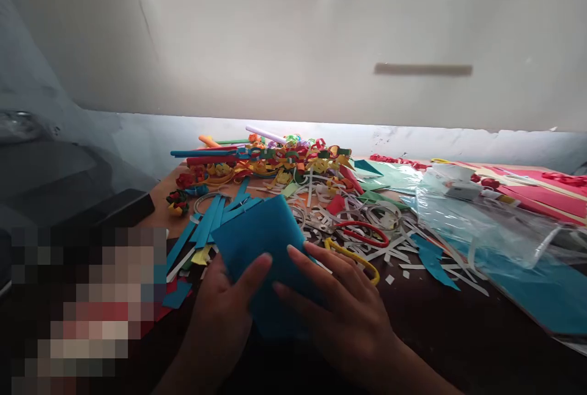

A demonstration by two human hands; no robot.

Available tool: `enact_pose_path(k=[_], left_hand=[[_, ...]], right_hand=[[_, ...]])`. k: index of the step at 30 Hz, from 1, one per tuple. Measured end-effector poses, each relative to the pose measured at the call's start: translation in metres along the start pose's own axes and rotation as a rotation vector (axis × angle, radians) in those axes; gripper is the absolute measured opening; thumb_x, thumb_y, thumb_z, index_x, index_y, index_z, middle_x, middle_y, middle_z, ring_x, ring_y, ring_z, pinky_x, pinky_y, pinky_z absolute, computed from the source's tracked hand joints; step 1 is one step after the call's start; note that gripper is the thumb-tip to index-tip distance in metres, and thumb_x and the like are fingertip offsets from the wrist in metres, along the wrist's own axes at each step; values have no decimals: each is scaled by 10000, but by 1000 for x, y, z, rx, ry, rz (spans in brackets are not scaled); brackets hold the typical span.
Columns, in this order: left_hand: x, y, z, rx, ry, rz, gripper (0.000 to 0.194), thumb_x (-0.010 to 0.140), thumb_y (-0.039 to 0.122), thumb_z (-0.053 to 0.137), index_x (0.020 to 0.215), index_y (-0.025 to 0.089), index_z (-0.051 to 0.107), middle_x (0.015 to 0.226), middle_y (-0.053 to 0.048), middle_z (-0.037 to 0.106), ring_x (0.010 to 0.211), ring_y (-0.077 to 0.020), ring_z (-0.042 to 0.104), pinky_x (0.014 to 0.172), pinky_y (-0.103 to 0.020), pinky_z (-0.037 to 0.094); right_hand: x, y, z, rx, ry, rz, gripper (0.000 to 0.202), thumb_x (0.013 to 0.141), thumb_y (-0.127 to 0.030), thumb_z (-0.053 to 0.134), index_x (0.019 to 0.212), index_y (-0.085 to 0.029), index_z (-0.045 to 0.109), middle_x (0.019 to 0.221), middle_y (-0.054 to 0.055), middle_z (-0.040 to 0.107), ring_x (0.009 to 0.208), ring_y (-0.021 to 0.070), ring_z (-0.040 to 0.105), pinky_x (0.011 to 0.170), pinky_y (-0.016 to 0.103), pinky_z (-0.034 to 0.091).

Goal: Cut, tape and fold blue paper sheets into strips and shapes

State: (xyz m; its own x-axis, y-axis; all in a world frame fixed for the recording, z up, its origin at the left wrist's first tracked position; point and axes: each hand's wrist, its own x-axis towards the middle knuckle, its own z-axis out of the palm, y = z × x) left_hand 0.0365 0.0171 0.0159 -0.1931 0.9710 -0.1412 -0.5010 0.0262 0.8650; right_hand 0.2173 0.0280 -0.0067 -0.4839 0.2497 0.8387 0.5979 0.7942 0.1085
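Note:
A sheet of blue paper (261,230) is held up in front of me, tilted, above the near edge of the table. My left hand (229,297) grips its left side, thumb on the near face and the other fingers behind it. On the right side, my right hand (342,297) has its fingers laid across the paper's face and edge; its thumb is hidden. Beyond the sheet lie blue paper strips (213,217) to the left. Scissors with red handles (362,233) and a yellow-handled pair (353,257) lie among the scraps behind my right hand.
Coloured paper chains (293,156) and rolled paper tubes (206,153) are heaped at the back. White paper scraps (398,251) litter the middle. Clear plastic packaging (486,217) covers blue sheets (545,291) at right, beside red sheets (541,196). A black object (123,208) stands at left.

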Motion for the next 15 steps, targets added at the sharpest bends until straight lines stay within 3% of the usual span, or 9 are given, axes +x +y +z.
enact_pose_path(k=[3, 7, 9, 12, 15], left_hand=[[0, 4, 6, 58, 69, -83, 590, 624, 394, 950, 1130, 190, 724, 884, -83, 823, 813, -328, 794, 669, -379, 648], [-2, 9, 11, -41, 24, -148, 609, 579, 410, 967, 1093, 171, 745, 907, -109, 823, 848, -344, 793, 710, -391, 658], [-4, 10, 12, -77, 21, -147, 683, 592, 439, 961, 1187, 209, 718, 995, -112, 822, 937, -357, 784, 770, -403, 658], [-7, 10, 12, -61, 21, -116, 769, 613, 505, 942, 1299, 299, 660, 1129, -86, 803, 1061, -364, 755, 828, -411, 651], [-5, 7, 12, -37, -29, -98, 632, 701, 491, 889, 1276, 319, 694, 1206, -70, 781, 1168, -352, 715, 912, -405, 630]], right_hand=[[-3, 2, -3, 54, -130, 21, 397, 971, -418, 655, 1331, -250, 674, 1490, 139, 600, 1432, 276, 510, 1082, 409, 519], [-4, 7, -8, 199, -160, 214, 596, 961, -252, 676, 1520, -270, 469, 1568, 115, 523, 1453, 213, 493, 1158, 367, 472], [-2, 10, -12, 344, -238, 382, 832, 901, -361, 764, 1600, -341, 313, 1607, 72, 478, 1452, 227, 497, 1153, 391, 486], [3, 13, -20, 525, -515, 547, 1383, 608, -536, 949, 1642, -442, 35, 1704, 44, 279, 1509, 328, 390, 1125, 502, 499], [7, 16, -25, 603, -773, 516, 1581, 511, -412, 1013, 1615, -453, -118, 1735, 30, 69, 1560, 368, 222, 1180, 554, 401]])
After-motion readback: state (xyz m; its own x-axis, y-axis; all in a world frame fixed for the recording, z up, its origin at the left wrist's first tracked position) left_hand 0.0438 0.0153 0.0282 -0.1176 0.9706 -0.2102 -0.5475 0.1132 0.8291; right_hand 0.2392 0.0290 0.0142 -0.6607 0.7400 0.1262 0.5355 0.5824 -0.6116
